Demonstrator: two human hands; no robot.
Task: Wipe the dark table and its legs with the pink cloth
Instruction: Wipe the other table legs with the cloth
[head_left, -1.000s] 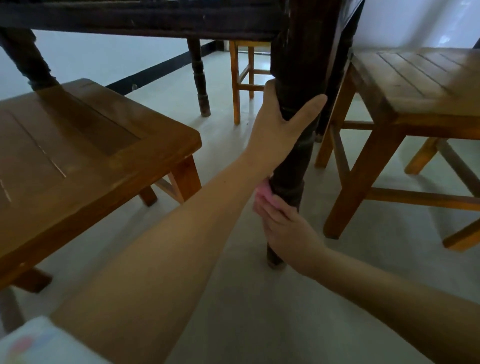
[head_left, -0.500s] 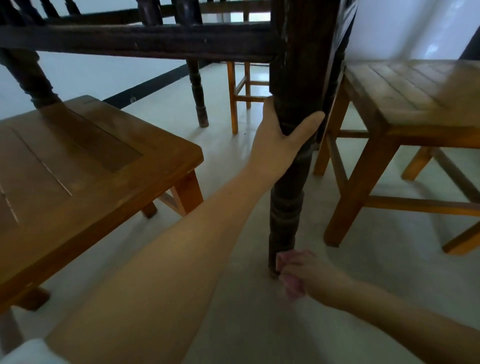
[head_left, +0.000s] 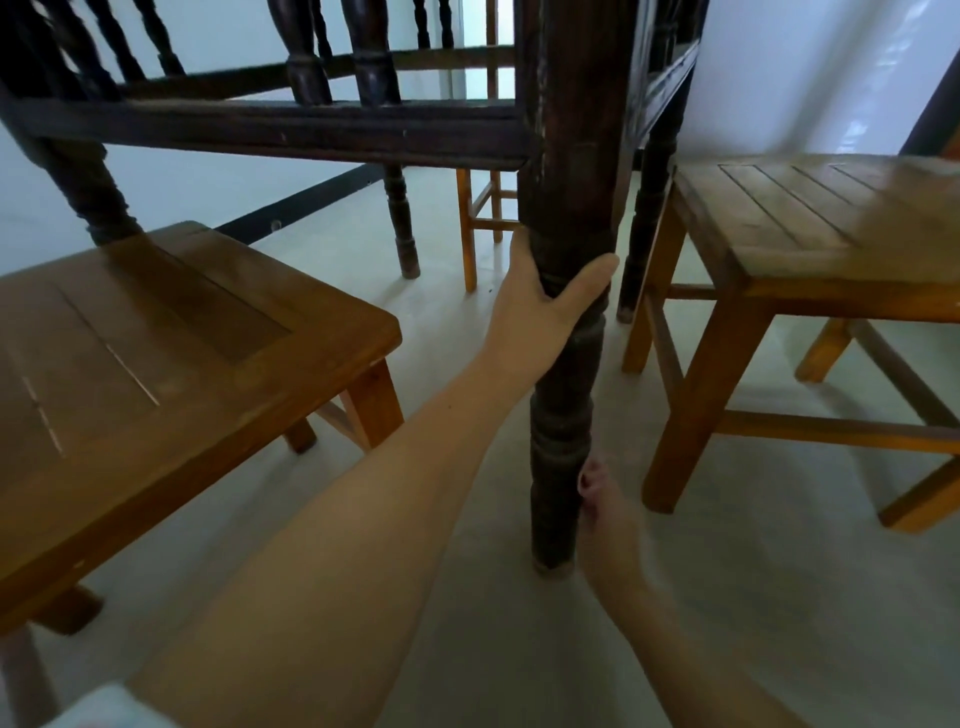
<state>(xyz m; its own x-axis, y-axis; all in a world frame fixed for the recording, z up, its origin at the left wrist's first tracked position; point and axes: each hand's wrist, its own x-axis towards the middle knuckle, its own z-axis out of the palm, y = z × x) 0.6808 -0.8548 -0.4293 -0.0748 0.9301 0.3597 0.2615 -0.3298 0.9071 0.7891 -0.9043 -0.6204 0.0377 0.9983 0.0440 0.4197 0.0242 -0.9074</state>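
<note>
Nearest, the right hand is low by the foot of the dark table leg, pressed against its right side; a sliver of the pink cloth shows between the fingers and the wood, and the fingers seem curled around it, though the hand is blurred. Higher up the same leg, the left hand grips the turned wood, thumb on the right side and fingers wrapped round the left. A brown wooden stool stands on the near left and another stool on the right, both just beside the leg on the pale floor. Above, the table's dark rail runs left from the leg, with turned spindles rising from it. Farther back stand another dark leg and a lighter wooden chair frame near the white wall.
</note>
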